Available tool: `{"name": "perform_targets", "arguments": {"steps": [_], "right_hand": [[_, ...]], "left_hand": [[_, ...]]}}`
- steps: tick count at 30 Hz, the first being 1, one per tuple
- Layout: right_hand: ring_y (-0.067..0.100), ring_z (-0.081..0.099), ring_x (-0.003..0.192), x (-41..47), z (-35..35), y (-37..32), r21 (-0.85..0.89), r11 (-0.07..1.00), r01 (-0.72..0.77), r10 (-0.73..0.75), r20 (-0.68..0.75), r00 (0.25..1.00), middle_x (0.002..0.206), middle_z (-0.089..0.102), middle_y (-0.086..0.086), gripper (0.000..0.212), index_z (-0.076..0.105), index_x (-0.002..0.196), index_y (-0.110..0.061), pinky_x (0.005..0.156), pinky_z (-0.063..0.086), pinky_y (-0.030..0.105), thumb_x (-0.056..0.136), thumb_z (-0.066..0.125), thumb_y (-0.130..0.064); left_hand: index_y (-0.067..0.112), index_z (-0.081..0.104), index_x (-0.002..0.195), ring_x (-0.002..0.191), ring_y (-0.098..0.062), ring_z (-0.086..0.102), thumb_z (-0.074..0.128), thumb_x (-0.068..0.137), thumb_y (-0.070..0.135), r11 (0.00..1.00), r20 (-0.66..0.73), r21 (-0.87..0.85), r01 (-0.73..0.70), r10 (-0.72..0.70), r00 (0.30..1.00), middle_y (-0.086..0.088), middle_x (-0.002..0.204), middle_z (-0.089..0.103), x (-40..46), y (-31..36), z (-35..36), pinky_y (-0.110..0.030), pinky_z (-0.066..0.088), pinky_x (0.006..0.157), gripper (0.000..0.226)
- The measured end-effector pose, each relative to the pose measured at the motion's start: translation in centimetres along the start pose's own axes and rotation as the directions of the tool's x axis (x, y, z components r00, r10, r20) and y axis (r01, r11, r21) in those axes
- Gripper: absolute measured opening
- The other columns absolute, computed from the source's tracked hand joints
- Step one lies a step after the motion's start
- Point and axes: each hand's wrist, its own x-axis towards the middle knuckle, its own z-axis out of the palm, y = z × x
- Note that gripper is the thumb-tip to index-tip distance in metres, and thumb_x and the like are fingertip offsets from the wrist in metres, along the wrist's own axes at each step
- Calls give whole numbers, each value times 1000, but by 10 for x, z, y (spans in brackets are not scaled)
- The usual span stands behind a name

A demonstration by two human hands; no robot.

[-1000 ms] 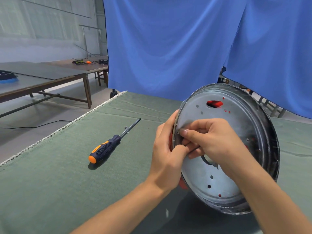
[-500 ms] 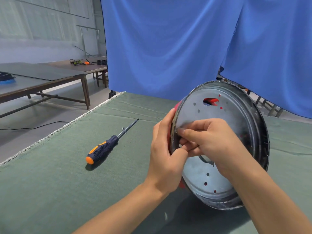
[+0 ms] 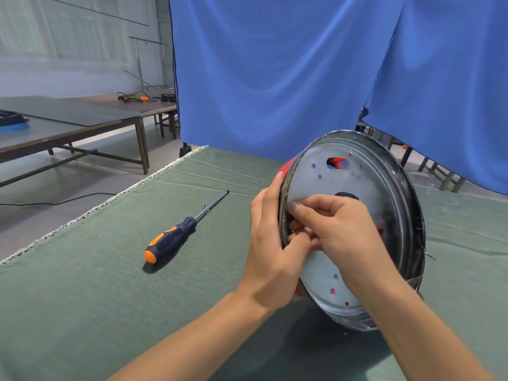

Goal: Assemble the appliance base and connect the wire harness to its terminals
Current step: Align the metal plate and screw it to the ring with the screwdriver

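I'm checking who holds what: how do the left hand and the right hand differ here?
The left hand grips the round grey metal appliance base at its left rim, fingers behind the edge; the right hand lies across the base's face, fingers curled at a spot near that rim. What they pinch is hidden. Both touch the base.

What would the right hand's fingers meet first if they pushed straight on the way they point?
Probably the left hand's thumb at the appliance base's left rim; they already look nearly touching, though depth is unclear.

The worktop [image 3: 82, 298] was covered in green cloth; a screwdriver [image 3: 176, 237] and small screws [image 3: 204, 207] beside its shaft lay on it, and the appliance base [image 3: 357, 243] stood tilted on edge.
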Motion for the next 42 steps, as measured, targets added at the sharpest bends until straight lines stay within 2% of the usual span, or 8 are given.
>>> {"name": "perform_targets", "arguments": {"steps": [5,10,14,27,32,35,37,42], "right_hand": [[11,57,38,2,1,4,41,998,-37,38,-12,999,48,61,2,17,63,72,-3,39,50,21,89,60,-3],[6,57,38,1,4,8,-92,990,103,-113,-102,988,49,64,-3,19,65,69,-11,36,43,16,86,64,-3],[6,64,56,1,4,12,-340,891,303,-358,-112,927,62,69,-8,24,68,70,-25,60,56,31,83,67,-5],[4,63,53,6,3,18,-448,800,399,-451,-11,892,60,66,-11,21,63,73,-25,53,54,22,82,70,-7],[4,63,55,16,6,22,-483,811,332,-382,-7,924,62,66,-7,19,62,71,-25,55,52,25,81,71,-11],[5,58,41,29,6,23,-516,840,165,-175,29,984,48,63,-7,17,64,67,-19,43,46,21,80,70,-9],[8,56,37,40,9,26,-572,818,55,-20,67,998,43,60,-4,20,63,62,-16,39,46,22,79,66,-6],[12,58,40,55,17,32,-677,736,-25,144,120,982,41,58,-3,22,63,57,-15,43,52,24,78,64,-8]], "left_hand": [[26,38,139,130,1,40,46,71,40,994,-39,-78,75,-78,996,1,141,42,5,2,-3,-33,32,112,70],[23,39,138,126,-6,47,47,66,33,992,-47,-95,88,-93,995,-6,139,43,4,1,-2,-23,47,95,73],[24,37,138,129,-7,44,47,66,32,998,-68,-15,64,-65,996,-2,139,43,4,3,-2,-39,37,108,73],[30,41,131,119,-18,52,45,69,31,997,-100,-42,66,-70,993,-11,128,50,8,-3,-6,-49,41,102,62],[40,48,121,117,-26,54,45,68,36,982,-121,-121,146,-161,980,-9,123,55,7,-9,-6,-53,42,100,53],[31,50,119,110,-19,57,43,66,38,953,-156,-82,290,-300,941,-4,112,63,6,-15,-4,-47,45,95,54],[22,53,114,89,-13,62,41,67,36,904,-170,-78,421,-428,888,4,88,68,7,-20,-5,-44,50,85,51],[24,46,89,78,-20,52,32,65,41,786,-158,133,604,-585,795,8,70,54,12,-19,-16,-36,38,70,32]]}}
